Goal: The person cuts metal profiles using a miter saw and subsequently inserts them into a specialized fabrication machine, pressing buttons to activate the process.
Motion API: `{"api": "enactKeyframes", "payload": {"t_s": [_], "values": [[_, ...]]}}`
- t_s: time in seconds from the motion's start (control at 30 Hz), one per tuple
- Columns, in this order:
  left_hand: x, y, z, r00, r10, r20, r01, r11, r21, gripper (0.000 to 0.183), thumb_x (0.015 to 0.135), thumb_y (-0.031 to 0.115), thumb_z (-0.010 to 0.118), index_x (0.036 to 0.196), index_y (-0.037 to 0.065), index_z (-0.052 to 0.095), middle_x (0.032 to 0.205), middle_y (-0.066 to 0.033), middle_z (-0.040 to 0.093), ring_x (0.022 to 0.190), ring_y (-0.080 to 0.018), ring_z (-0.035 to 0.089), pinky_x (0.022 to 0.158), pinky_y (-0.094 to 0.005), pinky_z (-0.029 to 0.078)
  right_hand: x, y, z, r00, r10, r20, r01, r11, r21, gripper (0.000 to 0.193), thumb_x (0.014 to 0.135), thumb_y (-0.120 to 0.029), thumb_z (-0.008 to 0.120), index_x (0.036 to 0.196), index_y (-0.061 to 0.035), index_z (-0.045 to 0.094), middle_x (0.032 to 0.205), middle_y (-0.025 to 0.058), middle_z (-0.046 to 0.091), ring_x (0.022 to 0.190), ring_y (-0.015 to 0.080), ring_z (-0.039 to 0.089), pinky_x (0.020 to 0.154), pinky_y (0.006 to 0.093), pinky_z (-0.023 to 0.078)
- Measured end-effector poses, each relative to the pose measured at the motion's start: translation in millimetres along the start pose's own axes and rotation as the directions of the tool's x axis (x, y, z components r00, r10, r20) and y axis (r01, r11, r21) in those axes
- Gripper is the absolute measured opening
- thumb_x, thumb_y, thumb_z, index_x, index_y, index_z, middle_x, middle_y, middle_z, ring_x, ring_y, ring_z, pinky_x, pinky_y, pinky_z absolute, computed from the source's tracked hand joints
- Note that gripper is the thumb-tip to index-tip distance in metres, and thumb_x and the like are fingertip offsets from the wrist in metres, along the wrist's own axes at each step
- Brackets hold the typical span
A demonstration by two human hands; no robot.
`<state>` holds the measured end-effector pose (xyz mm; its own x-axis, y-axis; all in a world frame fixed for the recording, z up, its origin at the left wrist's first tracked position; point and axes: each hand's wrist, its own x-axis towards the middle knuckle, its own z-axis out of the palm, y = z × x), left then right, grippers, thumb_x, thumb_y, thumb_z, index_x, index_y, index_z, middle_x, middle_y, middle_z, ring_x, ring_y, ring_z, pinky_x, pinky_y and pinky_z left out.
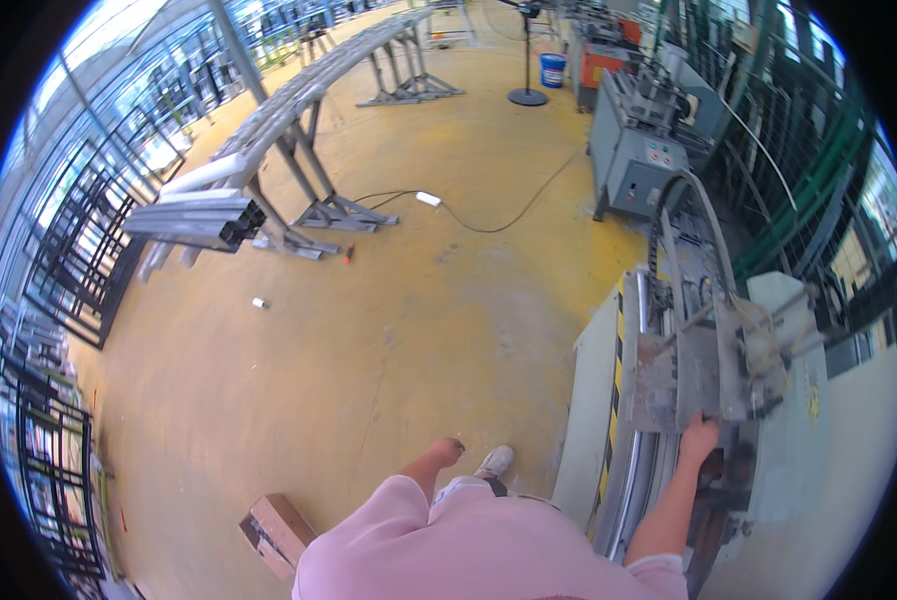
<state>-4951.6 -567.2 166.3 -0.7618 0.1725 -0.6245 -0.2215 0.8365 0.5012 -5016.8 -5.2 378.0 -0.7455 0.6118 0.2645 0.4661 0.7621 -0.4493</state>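
Note:
My right arm reaches forward over a long machine with a pale body and bright steel rails (pixel 632 480). At the near edge of its grey metal carriage (pixel 696 368), my right hand (pixel 701 437) is closed; what its fingers grip is hidden. A black cable chain (pixel 690 180) arches above the carriage. My left hand (pixel 450 450) hangs low beside my body, over the floor, with its fingers curled in. Whether anything small is inside it does not show. Just right of that hand is my white shoe (pixel 498 460).
An open cardboard box (pixel 280 530) sits on the floor at lower left. Grey square tubes (pixel 196 220) lie on a long rack (pixel 313 85). A cable with a white socket block (pixel 428 199) crosses the yellow floor. Ahead right are a grey machine (pixel 638 150) and a blue bucket (pixel 552 70).

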Motion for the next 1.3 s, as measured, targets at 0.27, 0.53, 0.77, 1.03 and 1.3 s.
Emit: {"api": "enactKeyframes", "payload": {"t_s": [0.27, 0.53, 0.77, 1.03, 1.3], "values": [[-14, -54, 4, 0.998, -0.003, -0.055, -0.005, 0.988, -0.152, 0.029, 0.089, 0.024, 0.059, 0.112, 0.014, 0.072, 0.096, -0.0119, 0.071, 0.077, -0.0217, 0.067, 0.071, -0.0356, 0.054, 17, -63, -7, 0.994, 0.048, 0.094, -0.053, 0.997, 0.057, 0.041, 0.087, -0.037, 0.054, 0.094, 0.0002, 0.069, 0.098, 0.0268, 0.067, 0.096, 0.0463, 0.063, 0.085, 0.0506, 0.05], [-34, -85, 0, 0.978, -0.145, 0.148, 0.181, 0.945, -0.273, 0.029, 0.088, 0.025, 0.058, 0.11, 0.012, 0.072, 0.085, -0.0078, 0.07, 0.067, -0.0175, 0.064, 0.059, -0.0343, 0.051, -24, -74, -54, 0.945, 0.293, 0.145, -0.304, 0.951, 0.059, 0.042, 0.086, -0.038, 0.059, 0.111, -0.0038, 0.063, 0.108, 0.0226, 0.068, 0.104, 0.0394, 0.064, 0.089, 0.049, 0.049], [-41, -71, 6, 0.942, -0.2, 0.27, 0.246, 0.957, -0.152, 0.024, 0.092, 0.023, 0.055, 0.108, 0.015, 0.07, 0.078, 0.0018, 0.062, 0.057, -0.0116, 0.055, 0.048, -0.0292, 0.043, -106, -35, -88, 0.951, 0.299, 0.083, -0.305, 0.949, 0.085, 0.046, 0.088, -0.042, 0.06, 0.109, -0.0009, 0.061, 0.097, 0.0246, 0.069, 0.095, 0.0416, 0.065, 0.082, 0.0494, 0.051], [1, 57, 20, 0.96, 0.108, 0.256, -0.059, 0.98, -0.192, 0.029, 0.089, 0.021, 0.058, 0.112, 0.007, 0.07, 0.083, -0.0024, 0.066, 0.064, -0.0109, 0.059, 0.055, -0.0283, 0.047, -201, 13, -146, 0.917, 0.382, 0.115, -0.392, 0.916, 0.086, 0.039, 0.088, -0.037, 0.06, 0.102, -0.0006, 0.062, 0.089, 0.0221, 0.069, 0.087, 0.0419, 0.066, 0.077, 0.05, 0.053], [-10, 130, 47, 0.885, 0.318, 0.34, -0.307, 0.948, -0.089, 0.032, 0.091, 0.02, 0.058, 0.12, 0.009, 0.066, 0.097, -0.0027, 0.069, 0.077, -0.012, 0.063, 0.063, -0.0285, 0.049, -262, 49, -188, 0.915, 0.396, 0.069, -0.401, 0.912, 0.086, 0.033, 0.088, -0.033, 0.059, 0.101, -0.003, 0.062, 0.087, 0.0194, 0.07, 0.084, 0.039, 0.068, 0.074, 0.0495, 0.054]]}}
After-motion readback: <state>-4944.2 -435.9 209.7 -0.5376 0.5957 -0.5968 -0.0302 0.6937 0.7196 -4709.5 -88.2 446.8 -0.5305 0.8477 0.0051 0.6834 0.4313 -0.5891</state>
